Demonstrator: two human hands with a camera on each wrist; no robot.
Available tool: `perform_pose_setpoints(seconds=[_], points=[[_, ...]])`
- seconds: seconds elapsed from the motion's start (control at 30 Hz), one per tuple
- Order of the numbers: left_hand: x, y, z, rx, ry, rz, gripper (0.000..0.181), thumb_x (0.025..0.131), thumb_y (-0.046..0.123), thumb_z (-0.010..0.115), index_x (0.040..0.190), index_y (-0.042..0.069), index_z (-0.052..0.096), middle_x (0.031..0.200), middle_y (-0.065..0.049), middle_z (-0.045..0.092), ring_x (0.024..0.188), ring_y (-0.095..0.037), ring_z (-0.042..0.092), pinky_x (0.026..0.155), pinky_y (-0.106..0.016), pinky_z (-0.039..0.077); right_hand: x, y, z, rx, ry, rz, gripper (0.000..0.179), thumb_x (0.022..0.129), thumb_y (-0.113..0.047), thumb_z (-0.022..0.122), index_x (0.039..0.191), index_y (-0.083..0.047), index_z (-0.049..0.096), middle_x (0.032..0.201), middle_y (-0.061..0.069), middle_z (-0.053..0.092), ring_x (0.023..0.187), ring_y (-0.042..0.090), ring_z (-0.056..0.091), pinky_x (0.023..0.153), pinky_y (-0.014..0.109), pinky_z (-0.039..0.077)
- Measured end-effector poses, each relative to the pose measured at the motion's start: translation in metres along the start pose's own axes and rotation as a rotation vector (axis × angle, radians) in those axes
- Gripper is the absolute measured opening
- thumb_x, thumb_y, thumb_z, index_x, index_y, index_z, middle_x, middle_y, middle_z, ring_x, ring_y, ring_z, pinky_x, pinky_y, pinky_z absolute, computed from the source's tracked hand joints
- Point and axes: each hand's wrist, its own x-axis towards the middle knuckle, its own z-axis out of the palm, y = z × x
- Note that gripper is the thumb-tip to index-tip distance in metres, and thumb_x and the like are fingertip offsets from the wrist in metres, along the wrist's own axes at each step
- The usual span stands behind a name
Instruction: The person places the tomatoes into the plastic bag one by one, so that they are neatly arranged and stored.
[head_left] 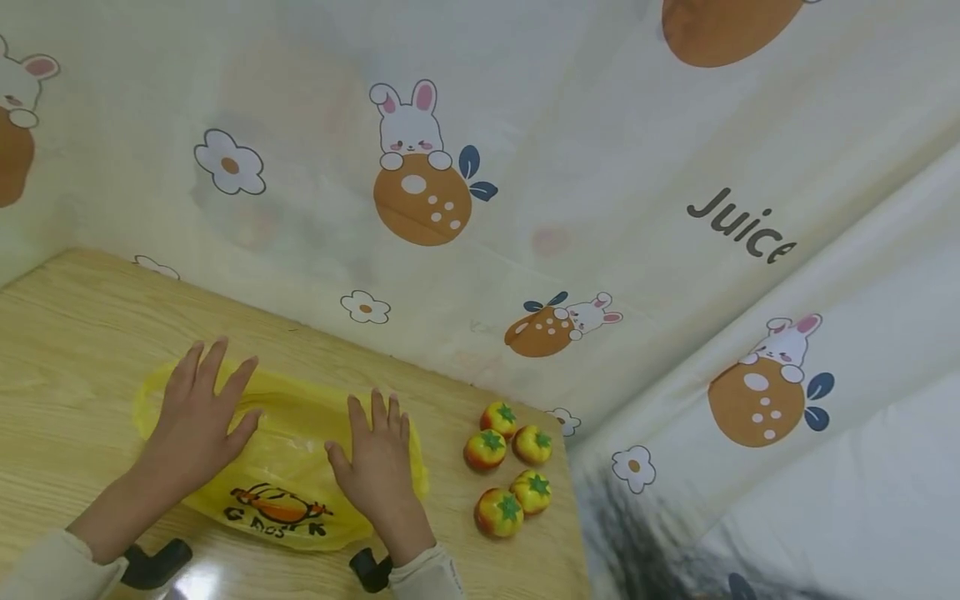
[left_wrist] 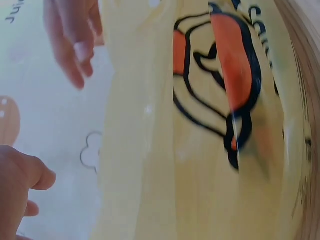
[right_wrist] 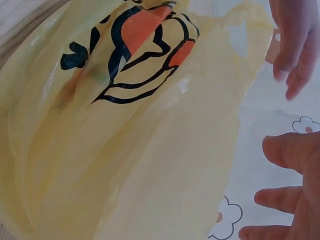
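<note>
A yellow plastic bag (head_left: 292, 450) with an orange and black printed picture and black lettering lies on the wooden table. Over its left part is my left hand (head_left: 198, 417), fingers spread and holding nothing. My right hand (head_left: 378, 462) hovers over the bag's right part, its fingers extended with nothing in them. In the left wrist view the yellow bag (left_wrist: 145, 150) stands between the camera and the table, and both hands appear apart from it. The right wrist view shows the bag (right_wrist: 150, 150) wrinkled, with the thumb of my right hand (right_wrist: 292, 185) beside its edge.
Several small red-and-yellow fruits (head_left: 498, 512) with green leafy tops sit on the table (head_left: 67, 333) right of the bag. A pale cloth (head_left: 315, 208) printed with rabbits and flowers hangs behind. Black curved pieces (head_left: 157, 565) show near both wrists.
</note>
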Motion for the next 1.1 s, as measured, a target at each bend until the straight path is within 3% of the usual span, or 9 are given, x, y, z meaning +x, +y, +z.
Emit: perform_pose_setpoints(seconds=[0.27,0.37,0.43,0.5,0.57,0.73,0.87,1.1], points=[[-0.010,-0.021,-0.013,0.033,-0.044,-0.083,0.082,0.090,0.063,0.012,0.125,-0.003,0.046,0.136,-0.039,0.028,0.128,-0.057,0.018,0.106,-0.067,0.012,0.000,0.001,0.000,0.020,-0.010,0.010,0.060,0.091,-0.048,0.048,0.143,-0.024,0.031,0.152,0.011,0.024,0.141,0.035,0.017,0.112,0.052,0.022],[-0.014,-0.026,-0.022,0.027,-0.086,-0.191,0.064,0.094,0.051,0.036,0.127,-0.003,0.043,0.138,-0.039,0.022,0.128,-0.060,0.014,0.104,-0.070,0.010,0.000,0.002,-0.001,0.019,-0.003,0.011,0.059,0.091,-0.048,0.048,0.143,-0.023,0.033,0.151,0.011,0.025,0.140,0.035,0.018,0.112,0.053,0.022],[-0.016,-0.030,-0.025,0.023,-0.090,-0.269,0.053,0.091,0.035,0.052,0.128,-0.002,0.041,0.139,-0.040,0.018,0.128,-0.061,0.012,0.101,-0.073,0.010,0.001,0.003,-0.001,0.017,0.000,0.009,0.058,0.091,-0.047,0.049,0.142,-0.022,0.034,0.151,0.011,0.026,0.140,0.036,0.018,0.112,0.053,0.022],[-0.018,-0.034,-0.027,0.001,-0.092,-0.340,0.054,0.084,0.017,0.061,0.130,-0.001,0.040,0.140,-0.041,0.014,0.128,-0.062,0.009,0.098,-0.076,0.009,0.001,0.003,-0.001,0.021,0.007,0.006,0.058,0.091,-0.045,0.050,0.142,-0.022,0.035,0.150,0.011,0.027,0.140,0.037,0.019,0.111,0.054,0.022],[-0.021,-0.039,-0.025,-0.046,-0.100,-0.391,0.055,0.086,0.016,0.060,0.134,0.002,0.038,0.142,-0.042,0.008,0.128,-0.062,0.004,0.096,-0.078,0.005,0.001,0.004,-0.001,0.029,0.014,0.000,0.057,0.091,-0.044,0.051,0.141,-0.020,0.036,0.150,0.012,0.028,0.139,0.038,0.020,0.111,0.055,0.023],[-0.027,-0.046,-0.017,-0.222,-0.100,-0.422,0.051,0.092,0.019,0.054,0.138,0.004,0.037,0.144,-0.040,0.003,0.132,-0.058,0.000,0.097,-0.077,0.002,0.000,0.004,-0.001,0.041,0.016,-0.005,0.057,0.091,-0.044,0.051,0.141,-0.019,0.037,0.150,0.012,0.028,0.139,0.038,0.020,0.110,0.056,0.023],[-0.027,-0.047,-0.009,-0.321,-0.057,-0.404,0.048,0.092,0.015,0.054,0.138,0.005,0.040,0.147,-0.033,0.011,0.133,-0.054,0.012,0.083,-0.079,0.023,0.000,0.004,-0.001,0.037,0.005,0.003,0.057,0.091,-0.046,0.049,0.141,-0.020,0.037,0.150,0.009,0.028,0.140,0.037,0.018,0.111,0.055,0.022],[-0.027,-0.046,-0.002,-0.407,-0.033,-0.421,0.043,0.095,0.011,0.047,0.137,0.007,0.043,0.149,-0.027,0.019,0.129,-0.054,0.024,0.079,-0.073,0.029,-0.001,0.004,-0.003,0.030,0.007,0.010,0.058,0.091,-0.046,0.049,0.140,-0.018,0.037,0.149,0.007,0.031,0.139,0.037,0.021,0.111,0.055,0.023]])
